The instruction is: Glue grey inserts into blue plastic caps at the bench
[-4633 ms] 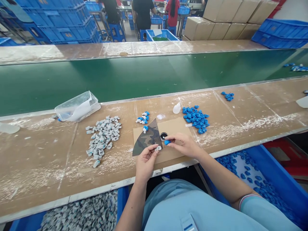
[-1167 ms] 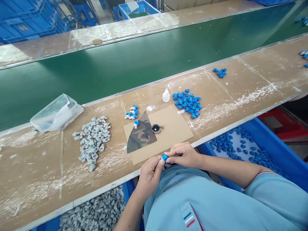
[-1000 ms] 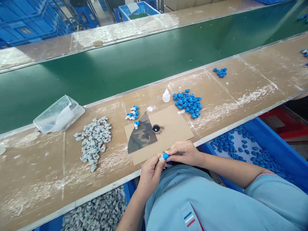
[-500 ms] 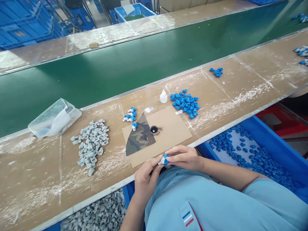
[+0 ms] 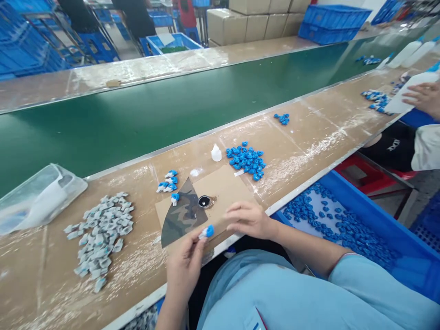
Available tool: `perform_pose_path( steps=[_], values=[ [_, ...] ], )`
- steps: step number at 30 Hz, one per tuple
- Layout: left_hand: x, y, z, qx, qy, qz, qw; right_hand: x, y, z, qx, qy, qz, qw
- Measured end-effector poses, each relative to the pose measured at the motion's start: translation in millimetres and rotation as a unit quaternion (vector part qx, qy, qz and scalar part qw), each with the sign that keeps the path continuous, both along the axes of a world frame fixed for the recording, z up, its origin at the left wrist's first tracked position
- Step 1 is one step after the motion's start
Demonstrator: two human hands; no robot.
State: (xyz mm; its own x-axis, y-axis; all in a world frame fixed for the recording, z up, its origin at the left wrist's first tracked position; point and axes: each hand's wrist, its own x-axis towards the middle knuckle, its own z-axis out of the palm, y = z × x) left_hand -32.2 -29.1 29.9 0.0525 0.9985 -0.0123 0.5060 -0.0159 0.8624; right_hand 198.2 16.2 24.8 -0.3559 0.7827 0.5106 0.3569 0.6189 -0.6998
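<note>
Between the thumb and fingers of my left hand (image 5: 185,259) is a small blue-and-white piece (image 5: 207,232), its blue end pointing up and right. My right hand (image 5: 249,220) is apart from it, fingers spread and holding nothing, above the near edge of a cardboard sheet (image 5: 223,183). On the sheet lie a camouflage-patterned piece (image 5: 182,215) and a small round black container (image 5: 204,201). Several joined blue-and-white pieces (image 5: 170,180) rest at the sheet's upper left. A heap of grey-white parts (image 5: 103,233) lies left, and a heap of blue parts (image 5: 245,159) beyond the sheet.
A white bottle (image 5: 216,153) stands beside the blue heap. Behind runs a green conveyor belt (image 5: 154,103). A clear plastic tray (image 5: 41,197) is at left, a blue bin (image 5: 371,197) below the table at right. Another person's hand (image 5: 424,98) holds a large white bottle at far right.
My right hand has let go of the blue-and-white piece and opened. My left hand has moved left with the piece. The view has turned, bringing another person's hand into sight.
</note>
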Motion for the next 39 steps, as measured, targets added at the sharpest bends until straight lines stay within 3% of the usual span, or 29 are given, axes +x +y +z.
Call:
perform_pose_path(
  steps=[3, 5, 9, 12, 18, 22, 26, 30, 34, 39],
  values=[
    [-19.3, 25.9, -1.9, -0.018, -0.012, 0.092, 0.995, 38.5, 24.6, -1.7, 0.000, -0.068, -0.189, 0.980],
    [-31.8, 43.9, -2.3, -0.025, -0.022, 0.149, 0.988, 63.8, 37.7, -6.7, -0.018, -0.105, -0.275, 0.956],
    [-44.1, 75.1, 0.7, -0.032, 0.030, 0.171, 0.984, 88.7, 53.3, -21.4, -0.036, -0.181, -0.269, 0.945],
    [-40.5, 96.3, 3.1, -0.015, 0.058, 0.162, 0.985, 88.0, 58.6, -28.8, -0.034, -0.227, -0.249, 0.941],
    [-24.8, 125.5, -3.6, 0.010, 0.023, 0.216, 0.976, 85.0, 65.4, -26.9, -0.060, -0.296, -0.244, 0.921],
    [-35.1, 109.9, -11.3, 0.047, 0.038, 0.238, 0.969, 90.3, 68.3, -26.7, -0.068, -0.303, -0.220, 0.925],
    [-69.2, 68.3, -17.1, 0.116, 0.144, 0.296, 0.937, 94.9, 69.0, -27.7, -0.062, -0.268, -0.207, 0.939],
    [-104.2, 36.7, -22.6, 0.119, 0.254, 0.321, 0.905, 89.8, 65.8, -20.5, -0.081, -0.218, -0.198, 0.952],
    [-116.4, 31.7, -29.4, 0.092, 0.283, 0.299, 0.907, 68.3, 61.0, -10.8, -0.127, -0.141, -0.149, 0.971],
    [-109.4, 30.9, -31.7, 0.109, 0.257, 0.312, 0.908, 29.6, 53.3, -7.0, -0.220, 0.007, -0.080, 0.972]
  ],
)
